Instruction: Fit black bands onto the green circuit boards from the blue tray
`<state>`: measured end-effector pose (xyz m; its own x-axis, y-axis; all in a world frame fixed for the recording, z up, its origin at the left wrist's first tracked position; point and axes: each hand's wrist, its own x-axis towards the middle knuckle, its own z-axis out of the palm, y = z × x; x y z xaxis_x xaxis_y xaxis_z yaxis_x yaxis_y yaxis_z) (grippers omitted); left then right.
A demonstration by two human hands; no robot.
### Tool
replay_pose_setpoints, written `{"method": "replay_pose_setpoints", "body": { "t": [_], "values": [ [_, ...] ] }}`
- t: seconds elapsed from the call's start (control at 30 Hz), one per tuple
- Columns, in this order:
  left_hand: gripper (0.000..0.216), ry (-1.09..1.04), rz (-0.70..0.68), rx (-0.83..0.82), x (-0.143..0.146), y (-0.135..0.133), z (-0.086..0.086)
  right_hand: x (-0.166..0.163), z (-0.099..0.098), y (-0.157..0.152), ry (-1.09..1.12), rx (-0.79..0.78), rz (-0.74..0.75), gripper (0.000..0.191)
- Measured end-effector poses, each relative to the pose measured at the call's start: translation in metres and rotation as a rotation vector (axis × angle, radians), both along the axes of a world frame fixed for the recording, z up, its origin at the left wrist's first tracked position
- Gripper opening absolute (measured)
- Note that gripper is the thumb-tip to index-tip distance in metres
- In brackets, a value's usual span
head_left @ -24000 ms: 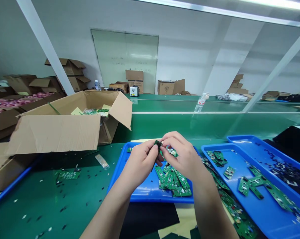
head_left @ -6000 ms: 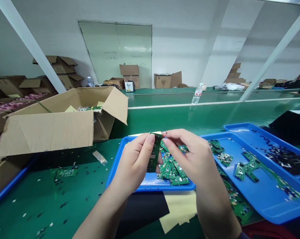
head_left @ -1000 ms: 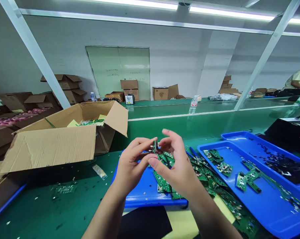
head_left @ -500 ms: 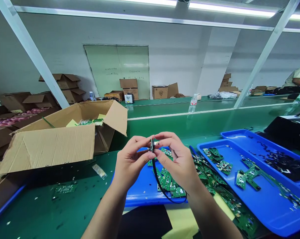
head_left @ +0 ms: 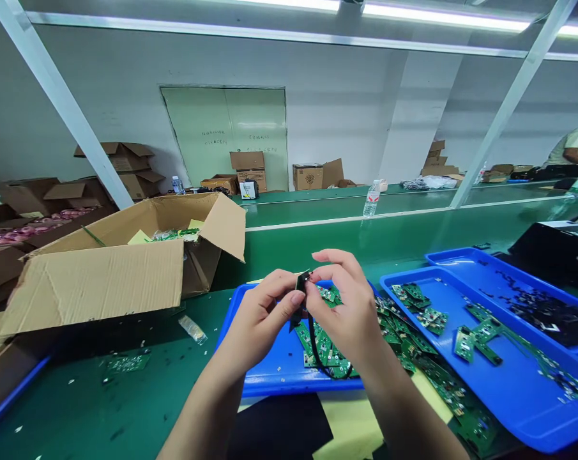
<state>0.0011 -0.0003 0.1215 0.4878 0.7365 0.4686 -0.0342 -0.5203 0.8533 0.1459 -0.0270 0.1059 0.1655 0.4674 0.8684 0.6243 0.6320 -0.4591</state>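
My left hand (head_left: 264, 313) pinches a small dark-faced circuit board (head_left: 301, 282) between thumb and fingers, above a blue tray. At the board's right side, my right hand (head_left: 343, 306) has thumb and index finger closed together; what lies between these tips is too small to name. Its other fingers are raised. A black cable (head_left: 313, 342) hangs in a loop below the hands; its upper end is hidden by the fingers. Under it, green circuit boards (head_left: 324, 348) lie loose in the blue tray (head_left: 269, 380).
An open cardboard box (head_left: 101, 281) stands at the left. More boards (head_left: 437, 377) are heaped right of the tray. Two blue trays lie at the right, one with boards (head_left: 485, 396), another with small black parts (head_left: 480, 259). A water bottle (head_left: 372, 199) stands behind.
The board has turned and moved slightly right, showing more of its dark face. My right hand has shifted right, with a finger lifted. The cable loop has drawn in.
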Motion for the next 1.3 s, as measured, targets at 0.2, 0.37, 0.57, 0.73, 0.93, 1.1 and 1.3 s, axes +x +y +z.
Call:
{"method": "replay_pose_setpoints", "body": {
  "t": [0.2,0.37,0.57,0.73,0.93,1.1,1.3],
  "values": [
    [0.037,-0.305,-0.072,-0.446,-0.005,0.001,-0.003,0.013,0.005,-0.001,0.035,-0.003,0.037,0.005],
    [0.038,-0.327,-0.091,-0.453,-0.003,0.001,-0.005,0.012,0.003,-0.003,-0.061,-0.039,0.114,0.013],
    [0.037,-0.283,-0.031,-0.366,0.003,0.001,-0.009,0.003,0.000,0.000,-0.045,-0.012,0.041,0.009],
    [0.040,-0.327,-0.045,-0.438,0.005,0.002,-0.007,0.006,0.002,-0.003,-0.073,-0.022,0.097,0.008],
    [0.036,-0.300,-0.178,-0.532,0.007,-0.001,-0.003,0.015,0.004,0.003,-0.108,0.059,-0.030,0.009],
    [0.037,-0.266,-0.162,-0.517,0.007,0.000,-0.005,0.017,0.002,0.009,-0.131,0.081,-0.054,0.008],
    [0.026,-0.183,-0.245,-0.455,0.000,0.004,-0.002,0.018,0.000,0.011,-0.180,0.151,-0.065,0.013]
  ]
}}
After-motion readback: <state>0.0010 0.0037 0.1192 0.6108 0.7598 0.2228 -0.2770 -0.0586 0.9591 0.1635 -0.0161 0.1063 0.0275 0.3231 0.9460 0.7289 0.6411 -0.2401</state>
